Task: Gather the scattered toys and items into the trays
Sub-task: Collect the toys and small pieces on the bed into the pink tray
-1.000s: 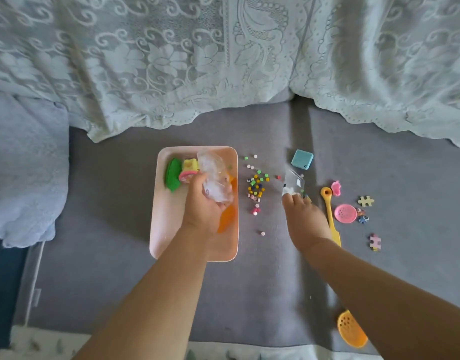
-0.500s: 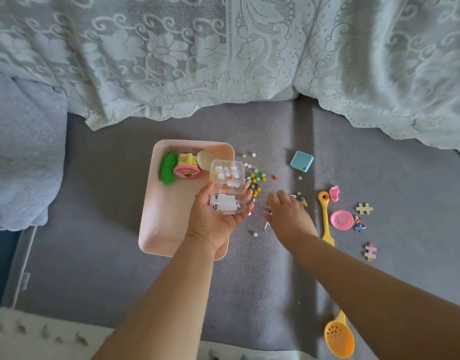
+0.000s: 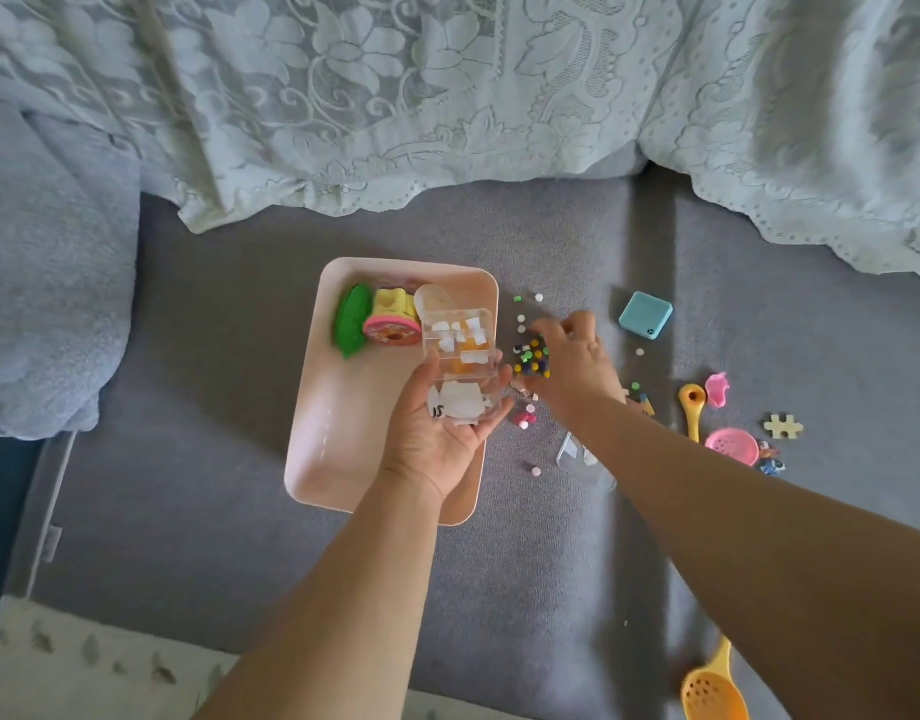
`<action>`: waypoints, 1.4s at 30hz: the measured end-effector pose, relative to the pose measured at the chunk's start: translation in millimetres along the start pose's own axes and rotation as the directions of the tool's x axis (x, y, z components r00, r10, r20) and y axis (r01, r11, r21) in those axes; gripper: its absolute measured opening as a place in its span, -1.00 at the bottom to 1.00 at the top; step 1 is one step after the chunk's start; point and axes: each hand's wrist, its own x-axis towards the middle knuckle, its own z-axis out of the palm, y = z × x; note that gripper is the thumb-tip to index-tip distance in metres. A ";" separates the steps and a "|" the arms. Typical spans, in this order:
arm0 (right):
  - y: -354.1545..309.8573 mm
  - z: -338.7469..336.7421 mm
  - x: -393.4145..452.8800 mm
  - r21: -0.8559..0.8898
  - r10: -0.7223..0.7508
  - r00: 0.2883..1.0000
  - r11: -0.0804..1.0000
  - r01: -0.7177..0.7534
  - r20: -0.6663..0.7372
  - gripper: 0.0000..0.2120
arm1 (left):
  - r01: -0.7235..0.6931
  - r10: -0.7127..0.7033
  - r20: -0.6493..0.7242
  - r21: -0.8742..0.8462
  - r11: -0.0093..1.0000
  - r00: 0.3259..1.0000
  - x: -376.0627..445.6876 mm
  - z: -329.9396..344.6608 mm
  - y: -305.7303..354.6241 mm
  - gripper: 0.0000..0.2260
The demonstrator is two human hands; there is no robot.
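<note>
A pink tray point(image 3: 312, 459) lies on the grey cushion and holds a green toy point(image 3: 351, 319) and a yellow-pink toy point(image 3: 393, 322). My left hand point(image 3: 437, 444), palm up, grips a clear compartment box point(image 3: 460, 356) above the tray's right side. Just right of the tray, the fingers of my right hand point(image 3: 577, 366) curl down onto a pile of small coloured beads point(image 3: 533, 358). Several more beads are scattered around the pile. A clear lid point(image 3: 572, 452) lies on the cushion beside my right forearm.
Right of the beads lie a teal square block point(image 3: 646, 315), a yellow spoon point(image 3: 691, 407), a pink sieve point(image 3: 732, 446), a small pink toy point(image 3: 717, 389) and a puzzle piece point(image 3: 782, 426). An orange slotted spoon point(image 3: 712, 688) lies near the front edge. A lace cover point(image 3: 447, 96) hangs behind.
My left hand lifted the clear box out of the tray and turned palm up. My right hand let go of the clear lid and moved left and forward onto the bead pile.
</note>
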 end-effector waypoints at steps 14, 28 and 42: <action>-1.3 12.3 3.3 0.030 0.000 1.000 1.000 0.000 0.001 -0.82 | -0.022 0.023 0.028 -0.040 0.999 0.999 -1.7 4.5 -3.3 -0.51; 7.4 -63.5 -43.3 0.635 0.187 0.959 0.772 -0.009 -0.214 -0.94 | 0.047 -0.047 -0.068 0.000 0.999 0.997 -10.7 38.7 -55.3 -0.42; 10.5 -33.5 -34.0 0.505 -0.167 0.966 0.827 0.247 -0.199 -0.94 | -0.043 0.078 -0.363 0.103 0.994 0.929 27.1 29.7 -72.8 -0.67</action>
